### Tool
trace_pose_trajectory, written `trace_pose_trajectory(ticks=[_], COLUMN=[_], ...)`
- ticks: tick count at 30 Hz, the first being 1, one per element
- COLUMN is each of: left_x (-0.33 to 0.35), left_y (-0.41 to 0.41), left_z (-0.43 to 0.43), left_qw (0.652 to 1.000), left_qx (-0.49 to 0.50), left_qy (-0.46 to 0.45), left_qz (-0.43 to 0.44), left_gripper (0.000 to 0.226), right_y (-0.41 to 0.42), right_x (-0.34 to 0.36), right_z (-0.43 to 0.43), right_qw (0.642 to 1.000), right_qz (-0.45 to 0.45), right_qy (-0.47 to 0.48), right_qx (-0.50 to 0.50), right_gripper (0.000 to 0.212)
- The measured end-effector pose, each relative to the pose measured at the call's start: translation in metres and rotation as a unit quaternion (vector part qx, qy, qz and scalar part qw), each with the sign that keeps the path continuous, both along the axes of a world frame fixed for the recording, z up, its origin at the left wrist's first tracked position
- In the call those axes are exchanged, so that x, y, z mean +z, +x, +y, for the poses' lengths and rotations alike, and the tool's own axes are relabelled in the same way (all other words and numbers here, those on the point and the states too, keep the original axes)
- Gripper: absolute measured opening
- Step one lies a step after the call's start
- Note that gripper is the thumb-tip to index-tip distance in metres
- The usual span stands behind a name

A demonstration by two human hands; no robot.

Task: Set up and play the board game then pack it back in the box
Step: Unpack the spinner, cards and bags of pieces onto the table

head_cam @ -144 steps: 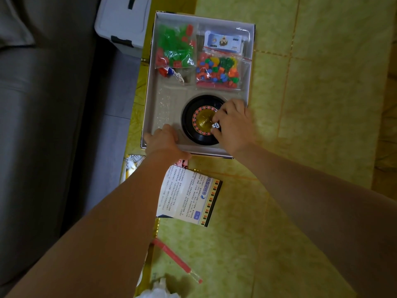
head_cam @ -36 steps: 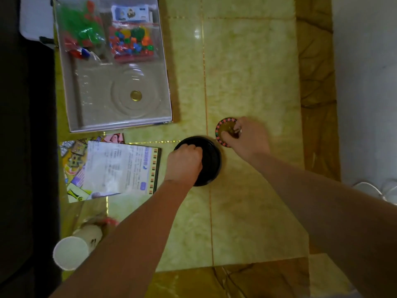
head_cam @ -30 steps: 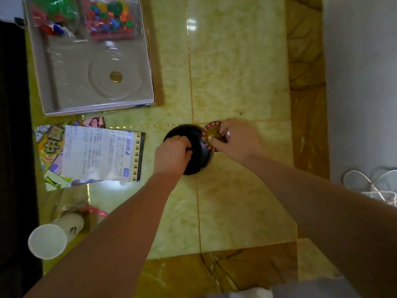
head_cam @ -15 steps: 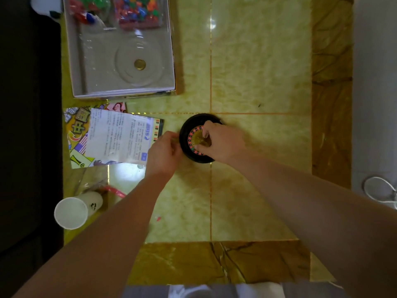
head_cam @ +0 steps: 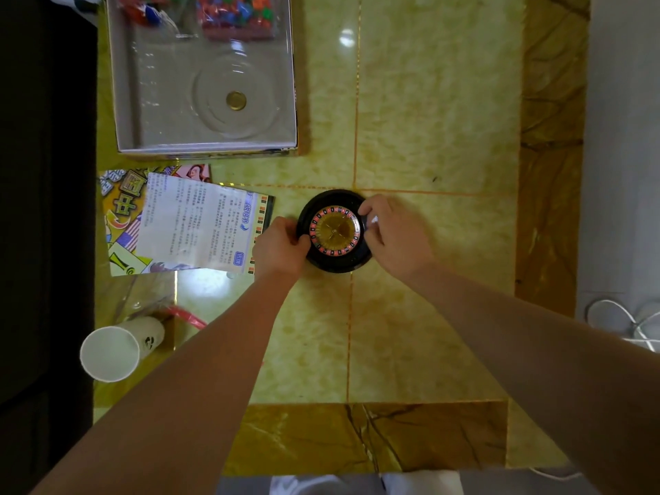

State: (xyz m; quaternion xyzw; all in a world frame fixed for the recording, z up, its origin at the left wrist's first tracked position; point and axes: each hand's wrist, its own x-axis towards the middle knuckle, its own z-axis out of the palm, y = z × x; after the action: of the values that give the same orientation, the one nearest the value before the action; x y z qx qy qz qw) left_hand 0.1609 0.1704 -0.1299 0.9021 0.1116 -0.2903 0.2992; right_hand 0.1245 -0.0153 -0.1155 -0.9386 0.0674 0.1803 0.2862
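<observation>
We grasp the roulette wheel (head_cam: 334, 229) (opposite sides of its rim). Left hand (head_cam: 282, 246) and right hand (head_cam: 394, 235) curl round it.

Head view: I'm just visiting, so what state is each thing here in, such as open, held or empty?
Black round roulette wheel: assembled, red-and-gold spinner seated, lying flat.
Left hand: grips the wheel's left rim.
Right hand: grips its right rim.
Grey cardboard game box: open.
Clear bags of coloured pieces: lying in the box.
White paper cup: looks empty.
White instruction sheet: unfolded, lying flat.
</observation>
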Motion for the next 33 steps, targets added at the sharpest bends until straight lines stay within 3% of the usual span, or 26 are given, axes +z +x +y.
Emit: trace_pose_trajectory(ticks=[5, 8, 13, 15, 18, 21, 29, 33], left_x=[0.006, 0.007, 0.010, 0.010, 0.006, 0.004, 0.001, 0.001], left_y=[0.004, 0.007, 0.008, 0.007, 0.005, 0.006, 0.006, 0.006], left_z=[0.014, 0.024, 0.038, 0.041, 0.043, 0.040, 0.034, 0.033], left_qw=[1.000, 1.000, 0.999, 0.999, 0.999, 0.998, 0.999, 0.999], left_qx=[0.007, 0.014, 0.032, 0.049, 0.049, 0.050, 0.028, 0.017], left_qy=[0.002, 0.012, 0.010, -0.009, -0.016, -0.020, -0.006, 0.003], left_qz=[-0.003, -0.004, -0.003, 0.003, 0.015, 0.025, 0.027, 0.032], left_gripper=[0.026, 0.026, 0.028, 0.036, 0.047, 0.055, 0.052, 0.051], right_y=[-0.004, 0.000, -0.001, -0.002, 0.001, 0.003, 0.008, 0.015], right_x=[-0.008, -0.007, -0.009, -0.010, -0.010, -0.014, -0.001, 0.003], right_z=[0.009, 0.017, 0.028, 0.035, 0.043, 0.048, 0.039, 0.050], right_qw=[0.998, 0.997, 0.987, 0.985, 0.994, 1.000, 0.995, 0.998], right_qz=[-0.005, -0.038, 0.060, 0.041, -0.009, 0.002, -0.045, -0.049], right_qy=[0.070, 0.060, 0.083, 0.095, 0.057, 0.014, 0.021, 0.027], right_qx=[0.009, -0.019, -0.127, -0.139, -0.097, -0.026, -0.086, 0.023], right_gripper=[0.034, 0.034, 0.037, 0.039, 0.038, 0.029, 0.006, 0.016])
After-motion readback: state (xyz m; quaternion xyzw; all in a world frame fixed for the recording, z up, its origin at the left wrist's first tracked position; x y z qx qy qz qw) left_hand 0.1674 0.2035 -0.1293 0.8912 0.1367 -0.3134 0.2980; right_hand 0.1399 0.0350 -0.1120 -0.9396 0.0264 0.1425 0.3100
